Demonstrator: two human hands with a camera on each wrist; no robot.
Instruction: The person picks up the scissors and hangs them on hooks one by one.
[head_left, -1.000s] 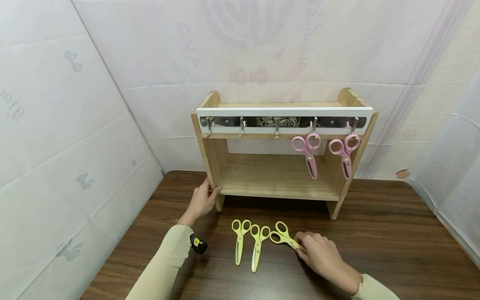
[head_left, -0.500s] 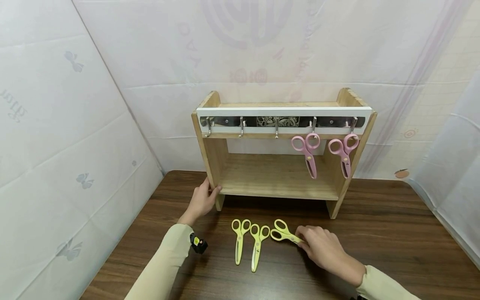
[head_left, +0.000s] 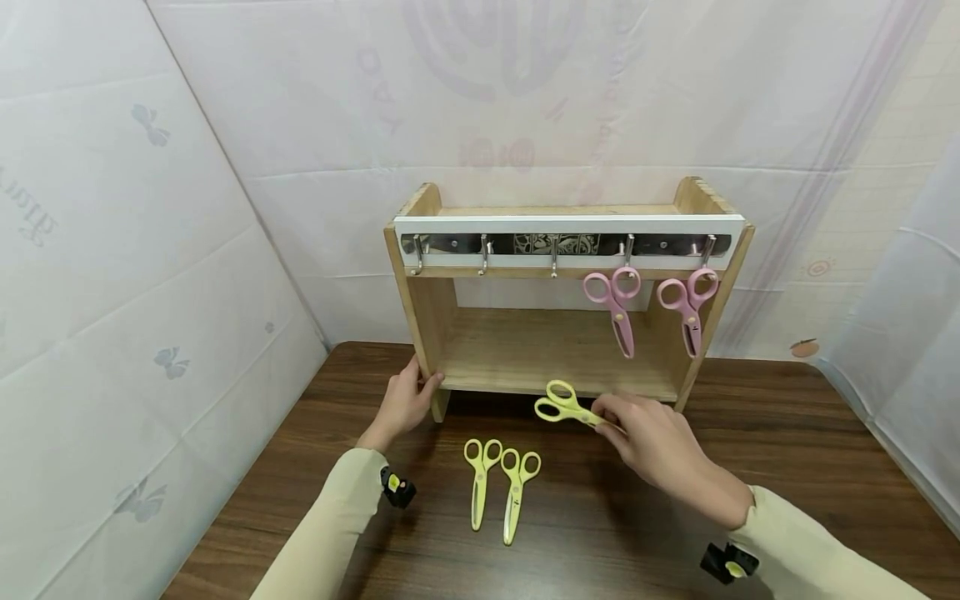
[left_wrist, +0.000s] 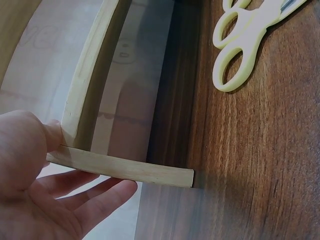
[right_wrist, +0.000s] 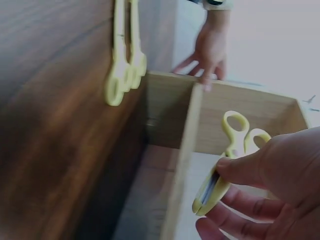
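Observation:
My right hand (head_left: 656, 433) pinches yellow scissors (head_left: 558, 404) by the blade end, thumb on one side, handles pointing left, in front of the lower shelf board. My left hand (head_left: 401, 404) holds the left side panel of the wooden shelf (head_left: 408, 300); in the left wrist view the thumb (left_wrist: 54, 135) lies inside and the fingers outside. Two more yellow scissors (head_left: 478, 483) lie side by side on the table, handles towards the shelf. Pink scissors (head_left: 619, 312) hang from the fourth hook, and another pink pair (head_left: 688, 312) from the rightmost.
A white rail (head_left: 570, 223) with a metal strip of several hooks spans the shelf's upper front. The three hooks on the left, such as the middle hook (head_left: 554, 257), bear nothing. The dark wooden table (head_left: 787, 467) meets white patterned sheets (head_left: 300, 167) behind and at the sides.
My right hand has lifted the yellow scissors off the table and carried them up towards the shelf. The left hand stays on the side panel.

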